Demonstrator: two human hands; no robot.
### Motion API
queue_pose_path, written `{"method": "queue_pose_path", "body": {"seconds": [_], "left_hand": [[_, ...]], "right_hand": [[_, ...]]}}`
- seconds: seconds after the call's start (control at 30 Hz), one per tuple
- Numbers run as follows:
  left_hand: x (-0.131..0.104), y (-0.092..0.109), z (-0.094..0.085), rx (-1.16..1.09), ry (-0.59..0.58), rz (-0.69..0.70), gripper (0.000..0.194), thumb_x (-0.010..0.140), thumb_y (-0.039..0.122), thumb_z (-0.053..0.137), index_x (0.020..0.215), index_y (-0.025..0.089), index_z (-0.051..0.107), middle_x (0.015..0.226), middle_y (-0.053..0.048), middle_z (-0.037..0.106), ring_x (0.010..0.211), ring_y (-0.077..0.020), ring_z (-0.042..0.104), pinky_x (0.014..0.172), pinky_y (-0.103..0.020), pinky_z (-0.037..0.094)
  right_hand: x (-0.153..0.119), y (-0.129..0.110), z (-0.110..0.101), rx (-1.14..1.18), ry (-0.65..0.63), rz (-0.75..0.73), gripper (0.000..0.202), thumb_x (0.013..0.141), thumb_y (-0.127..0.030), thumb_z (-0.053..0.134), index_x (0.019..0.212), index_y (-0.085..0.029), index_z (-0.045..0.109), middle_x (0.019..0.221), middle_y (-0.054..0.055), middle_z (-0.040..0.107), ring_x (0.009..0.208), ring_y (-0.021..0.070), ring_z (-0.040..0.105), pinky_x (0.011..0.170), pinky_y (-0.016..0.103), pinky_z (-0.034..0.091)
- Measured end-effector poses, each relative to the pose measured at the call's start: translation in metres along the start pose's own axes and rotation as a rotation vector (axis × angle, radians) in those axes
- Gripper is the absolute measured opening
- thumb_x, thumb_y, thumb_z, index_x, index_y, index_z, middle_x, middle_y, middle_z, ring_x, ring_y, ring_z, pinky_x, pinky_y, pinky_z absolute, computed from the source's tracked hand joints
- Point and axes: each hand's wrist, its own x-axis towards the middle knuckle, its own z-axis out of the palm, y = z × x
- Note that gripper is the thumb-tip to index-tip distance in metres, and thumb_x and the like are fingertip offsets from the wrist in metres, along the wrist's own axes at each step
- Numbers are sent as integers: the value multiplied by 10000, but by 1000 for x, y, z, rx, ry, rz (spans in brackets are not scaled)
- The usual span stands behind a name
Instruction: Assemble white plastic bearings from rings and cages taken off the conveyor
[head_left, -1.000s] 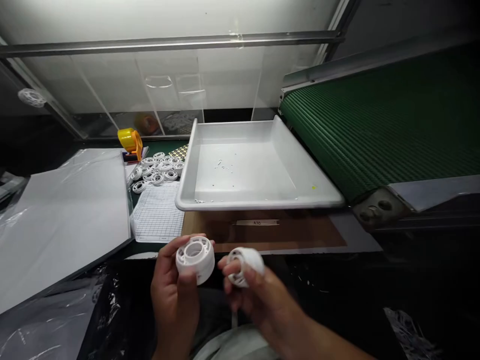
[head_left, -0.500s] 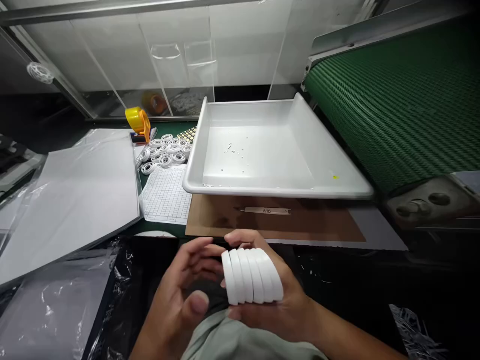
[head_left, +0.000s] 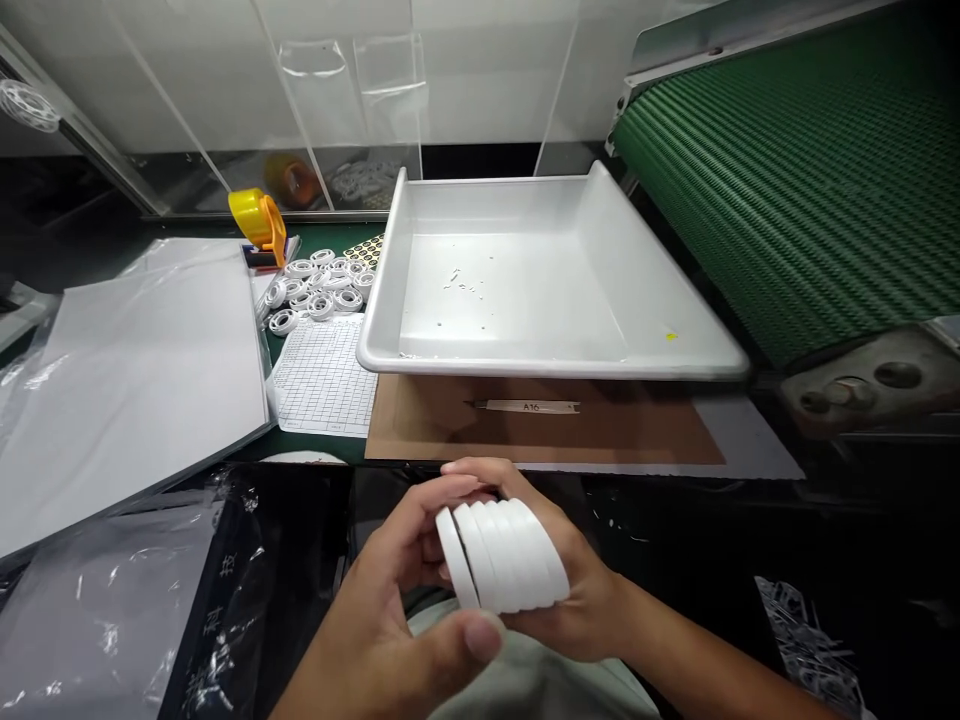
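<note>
A row of several white round plastic pieces (head_left: 514, 555) lies packed together in my right hand (head_left: 589, 575), which is closed around it above my lap. The leftmost white piece (head_left: 454, 558) tilts a little away from the others, with a dark gap showing between. My left hand (head_left: 386, 590) has its thumb at the lower edge of that piece and its fingers at the upper edge, closed on it. The fingertips of both hands meet behind the row and are partly hidden.
A white tray (head_left: 517, 368) with small scraps stands on the bench, beside a green conveyor belt (head_left: 787, 180). A marked pen-like tool (head_left: 532, 407) lies on brown board. Leftward are white rings (head_left: 320, 305), a gridded sheet (head_left: 324, 380), a tape dispenser (head_left: 262, 225) and bagged sheets (head_left: 165, 340).
My left hand has moved right from beside the row and closed on its end piece. That piece has tipped away from the rest. The camera view has shifted slightly.
</note>
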Motion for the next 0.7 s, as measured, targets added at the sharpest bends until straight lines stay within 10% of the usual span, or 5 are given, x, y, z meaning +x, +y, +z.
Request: {"method": "queue_pose_path", "body": {"seconds": [0.5,0.7], "left_hand": [[6,-2,11,-87,-92,-50,499,775,489,941,1220,336,773,1129,-25,738,950,-192,694,840,-248,568],[3,1,20,-52,58,-85,477,753,409,964,1164,283,756,1022,-14,734,824,-138,668,744,-190,556]], "right_hand": [[-11,-4,-13,-328,-64,-143,660,1080,-530,710,1594,-246,407,1567,173,425,1421,373,485,1112,493,534],[-13,-6,-8,-204,-46,-58,807,1008,-509,801,1609,-223,345,1512,186,483,1313,356,583,1062,470,568]]}}
